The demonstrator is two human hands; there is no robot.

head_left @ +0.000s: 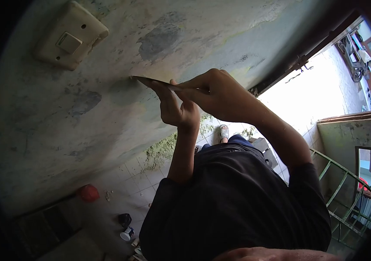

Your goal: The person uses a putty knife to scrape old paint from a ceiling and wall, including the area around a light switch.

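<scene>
A thin scraper [144, 81], seen nearly edge-on, has its tip against the worn, patchy wall [120, 104]. Its handle is hidden in my right hand [218, 95], which is closed around it. My left hand [179, 112] is just below, with its fingers pressed along the blade and its thumb bent in. Dark bare patches [161, 41] and flaking paint mark the wall around the tip. A pale light switch [69, 42] is on the wall to the upper left.
Scrapings [161, 152] lie on the tiled floor along the wall's foot. Green metal scaffolding [337, 187] stands at the right, below a bright doorway [316, 82]. A red object [88, 193], a black bag [124, 220] and a white cup [127, 234] sit at the lower left.
</scene>
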